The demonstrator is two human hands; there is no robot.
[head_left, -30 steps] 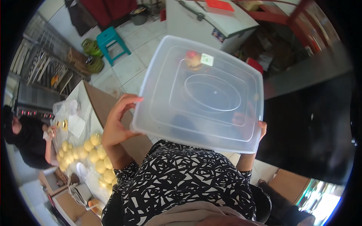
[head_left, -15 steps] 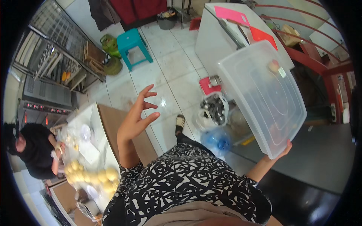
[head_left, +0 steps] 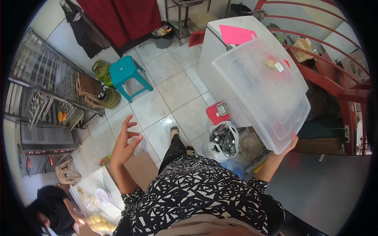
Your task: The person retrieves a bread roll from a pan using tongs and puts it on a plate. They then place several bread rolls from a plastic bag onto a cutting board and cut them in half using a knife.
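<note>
My right hand [head_left: 288, 144] grips the near lower corner of a large translucent plastic storage box lid [head_left: 258, 96]. The lid is held tilted at my right, its far part overlapping the top of a white cabinet [head_left: 220, 59]. A small pale label and a blurred reddish-yellow shape show on or through it. My left hand [head_left: 125, 143] is raised over the floor on the left, fingers apart and slightly bent, with nothing in it. Below the lid stands a white plastic bag [head_left: 223, 141] of metal pieces, near a red-and-white item [head_left: 219, 112] on the floor.
A teal stool [head_left: 128, 74] and green gas cylinders [head_left: 108, 96] stand at far left, beside a metal rack [head_left: 43, 84]. Red railings [head_left: 315, 37] rise at far right. A person in black [head_left: 53, 210] works at a table with yellow dough balls [head_left: 98, 222], lower left.
My body has moved forward and turned, so the stool, cabinet and table shift in view. The lid stays in my right hand, and my left hand stays empty, now lower in the picture.
</note>
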